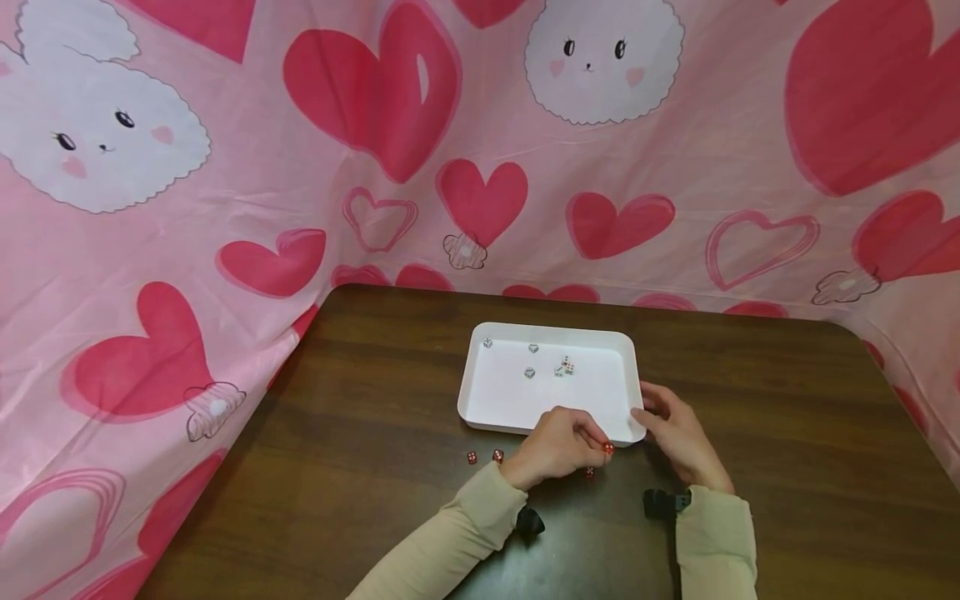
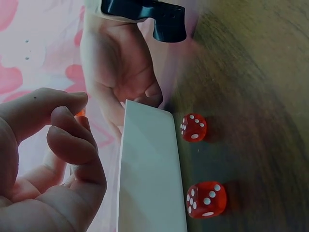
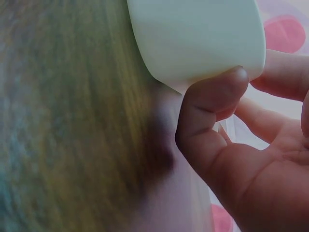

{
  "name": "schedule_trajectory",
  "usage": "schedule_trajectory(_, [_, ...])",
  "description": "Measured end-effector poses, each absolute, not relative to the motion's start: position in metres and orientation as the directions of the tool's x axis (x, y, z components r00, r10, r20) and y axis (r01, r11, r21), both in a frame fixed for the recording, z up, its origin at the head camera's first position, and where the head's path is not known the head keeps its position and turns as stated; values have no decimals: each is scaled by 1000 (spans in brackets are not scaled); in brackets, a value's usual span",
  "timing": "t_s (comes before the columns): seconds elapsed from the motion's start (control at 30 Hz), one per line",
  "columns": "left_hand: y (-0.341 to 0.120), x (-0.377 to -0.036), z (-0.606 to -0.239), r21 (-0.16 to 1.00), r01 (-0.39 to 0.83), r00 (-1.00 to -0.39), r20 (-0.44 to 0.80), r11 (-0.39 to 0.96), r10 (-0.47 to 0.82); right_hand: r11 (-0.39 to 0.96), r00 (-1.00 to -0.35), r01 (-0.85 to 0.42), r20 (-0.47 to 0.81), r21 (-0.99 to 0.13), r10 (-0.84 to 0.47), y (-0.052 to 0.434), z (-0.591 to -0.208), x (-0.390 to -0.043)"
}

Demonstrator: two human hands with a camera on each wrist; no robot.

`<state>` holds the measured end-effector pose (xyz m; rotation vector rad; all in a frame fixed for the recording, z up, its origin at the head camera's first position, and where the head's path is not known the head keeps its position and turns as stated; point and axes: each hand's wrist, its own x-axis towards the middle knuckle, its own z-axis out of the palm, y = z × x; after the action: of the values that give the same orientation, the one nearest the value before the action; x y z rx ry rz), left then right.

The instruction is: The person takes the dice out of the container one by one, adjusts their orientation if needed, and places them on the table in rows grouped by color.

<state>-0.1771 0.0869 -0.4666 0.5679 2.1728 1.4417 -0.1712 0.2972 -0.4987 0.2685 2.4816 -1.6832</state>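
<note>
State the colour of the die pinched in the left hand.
Red, a translucent die at the left hand's fingertips; the head view shows it best.

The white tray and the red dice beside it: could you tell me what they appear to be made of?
The white tray looks like moulded plastic: matte, with rounded corners and a thin raised rim. The red dice look like translucent plastic or resin: glossy faces, glowing edges, white pips. The table shows dark wood grain, possibly veneer.

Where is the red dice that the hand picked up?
In the head view, the small red die is pinched in the left hand's fingertips, just off the near edge of the white rectangular tray, close to the right hand at the tray's corner.
</note>
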Motion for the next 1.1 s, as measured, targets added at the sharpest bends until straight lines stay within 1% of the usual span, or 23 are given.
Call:
schedule_trajectory(0.23, [88, -174, -467, 927, 59, -800, -179, 371, 573, 354, -974, 225, -212, -908, 76, 298, -500, -172])
schedule_trajectory(0.47, [91, -172, -468, 915, 92, -803, -165, 393, 572, 357, -976, 218, -203, -908, 79, 297, -499, -172])
schedule_trajectory(0.73, [93, -168, -469, 919, 68, -801, -182, 389, 570, 356, -976, 218, -204, -909, 76, 298, -499, -171])
schedule_trajectory(0.97, [95, -165, -471, 898, 91, -808, -187, 432, 559, 348, -977, 212, -200, -913, 69, 298, -498, -171])
schedule_trajectory(1.1, [97, -164, -473, 884, 127, -815, -166, 450, 556, 340, -979, 205, -194, -918, 67, 298, -498, -171])
